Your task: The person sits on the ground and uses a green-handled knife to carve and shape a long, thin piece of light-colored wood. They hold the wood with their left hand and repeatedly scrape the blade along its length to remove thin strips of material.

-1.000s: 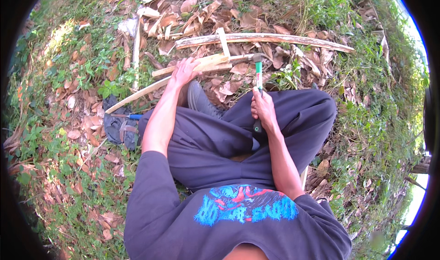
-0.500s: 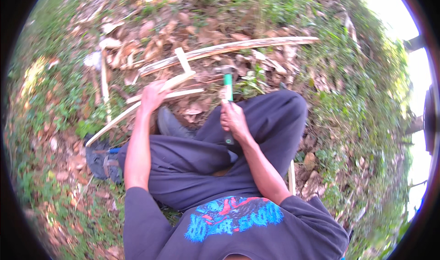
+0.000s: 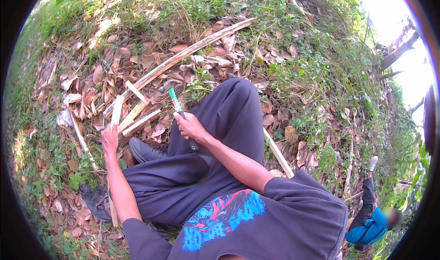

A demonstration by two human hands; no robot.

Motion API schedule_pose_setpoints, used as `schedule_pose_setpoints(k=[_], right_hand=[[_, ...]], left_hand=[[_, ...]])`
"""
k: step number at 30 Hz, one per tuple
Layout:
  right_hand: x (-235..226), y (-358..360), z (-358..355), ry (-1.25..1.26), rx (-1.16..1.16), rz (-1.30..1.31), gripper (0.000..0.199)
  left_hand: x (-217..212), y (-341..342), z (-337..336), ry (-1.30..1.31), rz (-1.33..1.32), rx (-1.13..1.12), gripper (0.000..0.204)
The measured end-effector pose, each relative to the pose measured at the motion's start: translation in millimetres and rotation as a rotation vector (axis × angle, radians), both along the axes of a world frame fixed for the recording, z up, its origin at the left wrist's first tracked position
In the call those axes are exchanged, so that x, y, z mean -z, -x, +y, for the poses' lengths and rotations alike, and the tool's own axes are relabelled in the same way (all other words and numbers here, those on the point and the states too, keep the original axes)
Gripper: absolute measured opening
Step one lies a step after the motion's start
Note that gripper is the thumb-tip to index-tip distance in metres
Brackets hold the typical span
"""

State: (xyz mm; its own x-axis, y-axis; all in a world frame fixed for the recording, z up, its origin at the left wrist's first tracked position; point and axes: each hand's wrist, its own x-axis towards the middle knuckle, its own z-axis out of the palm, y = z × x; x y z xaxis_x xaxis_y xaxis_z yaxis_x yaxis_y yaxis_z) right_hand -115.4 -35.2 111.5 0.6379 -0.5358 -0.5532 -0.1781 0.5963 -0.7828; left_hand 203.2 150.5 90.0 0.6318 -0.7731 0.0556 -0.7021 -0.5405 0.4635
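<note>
Two grips show: left hand round a wooden strip; right hand, at its three o'clock, round a hammer.

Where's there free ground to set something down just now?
Free of wood and tools: leafy ground right of the pale strip, and grass beyond the raised knee, right of the long pole. Crowded: beyond the shoe, where the left hand holds a wood strip, short pieces lie, and the right hand holds a hammer.
</note>
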Motion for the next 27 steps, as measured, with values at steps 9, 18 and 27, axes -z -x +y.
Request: schedule_pose_setpoints(k=[9, 18, 27], right_hand=[[0.7, 4.8, 1.1, 0.058, -0.031, 0.026, 0.037], [1.0, 1.2, 0.4, 0.096, -0.059, 0.066, 0.037], [-3.0, 0.3, 1.2, 0.09, -0.071, 0.053, 0.037]], left_hand=[[61.5, 14.8, -4.4, -0.087, -0.278, 0.044, 0.034], [67.0, 20.2, -5.6, -0.098, -0.35, 0.011, 0.042], [72.9, 15.2, -3.4, -0.217, -0.288, -0.008, 0.043]])
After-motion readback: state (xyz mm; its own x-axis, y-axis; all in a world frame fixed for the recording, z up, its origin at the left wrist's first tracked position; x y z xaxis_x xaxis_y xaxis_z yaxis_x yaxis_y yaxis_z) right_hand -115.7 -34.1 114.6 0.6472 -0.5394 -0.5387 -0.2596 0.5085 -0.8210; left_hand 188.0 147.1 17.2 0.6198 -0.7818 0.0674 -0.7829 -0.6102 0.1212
